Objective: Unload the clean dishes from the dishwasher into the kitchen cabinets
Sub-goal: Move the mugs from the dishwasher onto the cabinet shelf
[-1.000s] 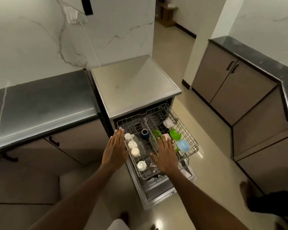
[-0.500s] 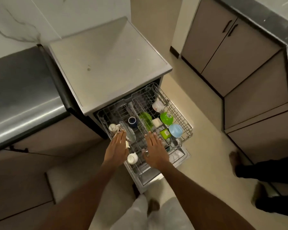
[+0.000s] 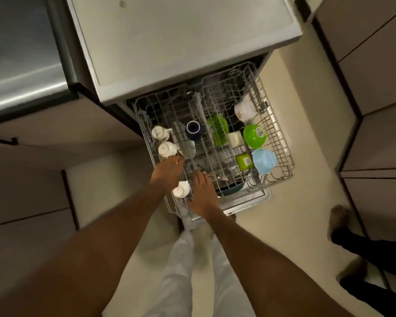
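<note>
A person in pale trousers leans over the pulled-out upper rack of a dishwasher, both bare arms reaching down to its near left corner. Nearest the viewer, the right hand lies over the rack's front edge with fingers extended and relaxed, holding nothing that can be seen. A small white cup sits upended in the rack just left of that hand, between the two wrists. The left hand reaches a little deeper along the rack's left side, fingers stretched toward a second white cup; whether the fingertips touch it or merely hover cannot be told through the blur. Farther along the same side stands a third white cup, with a dark blue mug toward the rack's middle. On the rack's right half sit a green plate on edge, a green bowl, a light blue container and, at the far right, a white patterned bowl. Beyond the rack, the dishwasher's pale top fills the frame. Nothing has yet been lifted, so unloading appears barely begun. The risk lies in the crowded left row: a hurried reach could knock one cup against its neighbour and chip it, or a wet cup could slip from a loose hold onto the hard floor, where a second person's bare foot stands to the rack's right.
</note>
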`<action>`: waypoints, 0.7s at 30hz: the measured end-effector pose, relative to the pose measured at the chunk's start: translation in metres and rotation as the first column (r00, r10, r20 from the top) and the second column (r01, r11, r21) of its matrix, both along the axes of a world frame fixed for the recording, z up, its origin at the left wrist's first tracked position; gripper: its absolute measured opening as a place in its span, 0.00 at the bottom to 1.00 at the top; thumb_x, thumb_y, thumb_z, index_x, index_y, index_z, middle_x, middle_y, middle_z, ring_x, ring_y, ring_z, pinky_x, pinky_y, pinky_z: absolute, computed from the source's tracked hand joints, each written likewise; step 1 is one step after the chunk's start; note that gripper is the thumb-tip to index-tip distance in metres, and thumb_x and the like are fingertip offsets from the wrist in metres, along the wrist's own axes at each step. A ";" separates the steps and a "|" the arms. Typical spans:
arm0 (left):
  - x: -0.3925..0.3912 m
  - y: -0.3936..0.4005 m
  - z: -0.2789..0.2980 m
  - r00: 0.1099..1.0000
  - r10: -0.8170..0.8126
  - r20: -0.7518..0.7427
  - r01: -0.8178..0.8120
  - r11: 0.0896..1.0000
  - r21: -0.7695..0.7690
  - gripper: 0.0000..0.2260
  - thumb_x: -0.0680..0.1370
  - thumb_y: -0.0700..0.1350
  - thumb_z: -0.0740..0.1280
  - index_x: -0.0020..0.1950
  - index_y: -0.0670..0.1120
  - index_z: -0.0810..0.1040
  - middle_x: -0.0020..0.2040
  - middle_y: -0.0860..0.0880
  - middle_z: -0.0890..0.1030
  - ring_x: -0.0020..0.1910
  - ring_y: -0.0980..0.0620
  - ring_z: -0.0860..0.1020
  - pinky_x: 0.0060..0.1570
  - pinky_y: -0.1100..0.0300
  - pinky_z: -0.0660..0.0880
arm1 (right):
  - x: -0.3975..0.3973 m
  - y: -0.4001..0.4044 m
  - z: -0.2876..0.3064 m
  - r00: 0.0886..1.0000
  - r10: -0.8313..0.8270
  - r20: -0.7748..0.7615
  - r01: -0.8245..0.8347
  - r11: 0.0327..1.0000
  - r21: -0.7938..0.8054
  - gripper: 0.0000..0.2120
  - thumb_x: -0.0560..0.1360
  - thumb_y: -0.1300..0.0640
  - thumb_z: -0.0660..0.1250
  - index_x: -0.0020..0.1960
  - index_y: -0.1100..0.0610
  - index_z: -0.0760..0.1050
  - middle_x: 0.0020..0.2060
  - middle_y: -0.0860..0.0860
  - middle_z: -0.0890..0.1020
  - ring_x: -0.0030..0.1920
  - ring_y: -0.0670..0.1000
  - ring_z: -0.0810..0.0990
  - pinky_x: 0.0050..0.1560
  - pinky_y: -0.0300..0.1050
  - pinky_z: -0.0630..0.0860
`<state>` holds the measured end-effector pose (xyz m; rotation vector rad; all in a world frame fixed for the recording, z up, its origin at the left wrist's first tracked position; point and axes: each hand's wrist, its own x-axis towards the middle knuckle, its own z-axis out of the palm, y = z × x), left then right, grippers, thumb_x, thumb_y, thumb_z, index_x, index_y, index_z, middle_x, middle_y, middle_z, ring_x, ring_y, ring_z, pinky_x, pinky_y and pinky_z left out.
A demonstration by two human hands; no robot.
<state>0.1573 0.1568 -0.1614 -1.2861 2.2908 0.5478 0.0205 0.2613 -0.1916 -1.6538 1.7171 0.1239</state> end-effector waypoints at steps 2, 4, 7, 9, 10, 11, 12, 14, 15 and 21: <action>-0.001 -0.010 -0.018 0.994 -0.085 0.074 0.088 0.996 -0.033 0.29 0.76 0.39 0.69 0.76 0.44 0.67 0.74 0.45 0.71 0.73 0.44 0.69 0.66 0.48 0.72 | 0.005 -0.008 -0.021 1.000 0.030 -0.003 -0.030 0.999 0.013 0.43 0.71 0.51 0.77 0.80 0.56 0.59 0.79 0.57 0.63 0.78 0.62 0.63 0.77 0.60 0.66; 0.003 -0.014 -0.034 0.975 -0.163 0.153 0.174 0.982 -0.068 0.25 0.77 0.39 0.68 0.74 0.44 0.70 0.72 0.45 0.73 0.72 0.44 0.70 0.63 0.48 0.74 | 0.011 -0.014 -0.033 0.998 0.055 0.006 -0.055 0.998 0.037 0.42 0.70 0.53 0.79 0.78 0.55 0.62 0.76 0.57 0.67 0.74 0.62 0.68 0.72 0.59 0.70; 0.014 -0.016 -0.058 0.939 -0.254 0.232 0.288 0.950 -0.124 0.19 0.78 0.40 0.69 0.69 0.45 0.77 0.71 0.46 0.76 0.71 0.43 0.72 0.58 0.48 0.78 | 0.019 -0.017 -0.052 0.993 0.116 0.002 -0.116 0.989 0.088 0.43 0.70 0.53 0.80 0.79 0.53 0.62 0.76 0.54 0.66 0.75 0.61 0.66 0.72 0.59 0.70; 0.018 -0.018 -0.067 0.917 -0.299 0.265 0.340 0.932 -0.126 0.17 0.75 0.42 0.73 0.64 0.48 0.82 0.66 0.47 0.81 0.67 0.44 0.77 0.51 0.50 0.80 | 0.024 -0.015 -0.062 0.993 0.116 0.010 -0.116 0.987 0.110 0.43 0.70 0.54 0.79 0.79 0.51 0.61 0.77 0.53 0.66 0.75 0.62 0.65 0.73 0.58 0.69; 0.018 -0.020 -0.071 0.914 -0.303 0.271 0.348 0.927 -0.138 0.17 0.73 0.43 0.75 0.62 0.49 0.82 0.62 0.47 0.83 0.65 0.45 0.79 0.48 0.51 0.80 | 0.026 -0.013 -0.067 0.994 0.108 0.017 -0.109 0.988 0.108 0.43 0.70 0.55 0.79 0.79 0.50 0.61 0.77 0.53 0.66 0.75 0.61 0.65 0.73 0.58 0.69; 0.016 -0.023 -0.074 0.920 -0.291 0.263 0.338 0.929 -0.153 0.18 0.72 0.44 0.76 0.62 0.49 0.83 0.58 0.48 0.84 0.62 0.46 0.80 0.45 0.52 0.80 | 0.027 -0.012 -0.072 0.995 0.098 0.019 -0.100 0.990 0.100 0.44 0.70 0.55 0.80 0.79 0.49 0.61 0.77 0.52 0.66 0.74 0.61 0.67 0.72 0.57 0.69; 0.015 -0.024 -0.076 0.928 -0.274 0.254 0.321 0.932 -0.169 0.19 0.71 0.43 0.76 0.62 0.49 0.83 0.53 0.48 0.85 0.59 0.46 0.81 0.43 0.52 0.80 | 0.029 -0.012 -0.076 0.996 0.089 0.018 -0.090 0.992 0.091 0.44 0.70 0.55 0.80 0.79 0.49 0.61 0.76 0.52 0.67 0.73 0.61 0.68 0.72 0.57 0.70; 0.011 -0.027 -0.082 0.940 -0.252 0.230 0.300 0.932 -0.203 0.18 0.67 0.43 0.78 0.57 0.48 0.84 0.46 0.49 0.85 0.53 0.47 0.83 0.39 0.54 0.79 | 0.032 -0.012 -0.083 0.997 0.073 0.018 -0.074 0.994 0.077 0.43 0.69 0.54 0.80 0.78 0.48 0.62 0.75 0.50 0.68 0.71 0.60 0.70 0.70 0.57 0.72; 0.010 -0.028 -0.086 0.941 -0.246 0.231 0.299 0.926 -0.231 0.16 0.65 0.44 0.78 0.52 0.48 0.85 0.43 0.49 0.85 0.50 0.48 0.83 0.37 0.55 0.79 | 0.034 -0.013 -0.085 0.998 0.057 0.023 -0.058 0.996 0.068 0.42 0.69 0.53 0.80 0.77 0.48 0.63 0.74 0.50 0.70 0.70 0.60 0.71 0.68 0.56 0.74; 0.005 -0.014 -0.084 0.986 -0.096 0.139 0.129 0.959 -0.252 0.22 0.66 0.45 0.81 0.57 0.44 0.80 0.52 0.43 0.81 0.51 0.45 0.82 0.42 0.52 0.82 | 0.026 -0.023 -0.079 0.982 -0.095 0.161 0.093 0.995 0.022 0.33 0.66 0.57 0.82 0.68 0.50 0.72 0.63 0.51 0.78 0.59 0.56 0.80 0.54 0.52 0.80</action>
